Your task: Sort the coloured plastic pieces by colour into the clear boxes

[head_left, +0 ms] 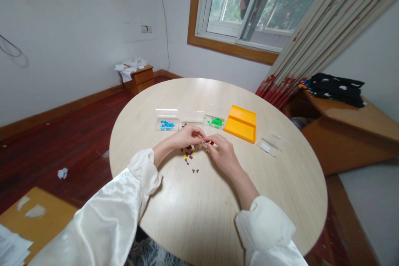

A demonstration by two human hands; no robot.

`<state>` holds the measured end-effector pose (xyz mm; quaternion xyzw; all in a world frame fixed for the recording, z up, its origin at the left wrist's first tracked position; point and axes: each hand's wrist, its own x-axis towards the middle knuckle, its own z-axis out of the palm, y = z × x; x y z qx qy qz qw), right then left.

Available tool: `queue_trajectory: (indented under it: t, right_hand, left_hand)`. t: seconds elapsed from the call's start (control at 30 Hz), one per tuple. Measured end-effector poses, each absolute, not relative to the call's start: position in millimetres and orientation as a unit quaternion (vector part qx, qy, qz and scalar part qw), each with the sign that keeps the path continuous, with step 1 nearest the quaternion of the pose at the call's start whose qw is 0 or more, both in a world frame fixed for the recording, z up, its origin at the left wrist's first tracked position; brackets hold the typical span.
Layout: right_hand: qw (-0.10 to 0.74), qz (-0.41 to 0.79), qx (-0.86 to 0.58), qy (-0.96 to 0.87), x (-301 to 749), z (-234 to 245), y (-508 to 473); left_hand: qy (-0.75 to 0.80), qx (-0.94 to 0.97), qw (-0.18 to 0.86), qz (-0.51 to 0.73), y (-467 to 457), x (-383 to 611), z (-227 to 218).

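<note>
Where their fingertips meet, the left hand (187, 136) and right hand (222, 153) curl into tight pinches. The right nips a tiny red chip (212, 143); the left's hold I cannot tell. Beneath lie loose chips (189, 152), maroon and yellow, on the round, pale wood-grain counter (199, 216). Beyond stand clear plastic boxes (167, 124) and an orange tray (241, 124).

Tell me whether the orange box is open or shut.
Open: the orange box lies with its two halves spread apart on the table, and the inside faces up.
</note>
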<state>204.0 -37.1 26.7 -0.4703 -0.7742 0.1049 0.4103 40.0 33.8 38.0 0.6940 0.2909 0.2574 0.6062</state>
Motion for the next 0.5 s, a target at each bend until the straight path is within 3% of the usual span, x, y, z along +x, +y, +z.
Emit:
queue_trajectory:
  t: [0.5]
  right_hand:
    - [0.449, 0.091, -0.483, -0.747, 204.5, 25.3, -36.2]
  left_hand:
    - [0.442, 0.635, 0.47, 0.426, 69.8, 27.8, 19.2]
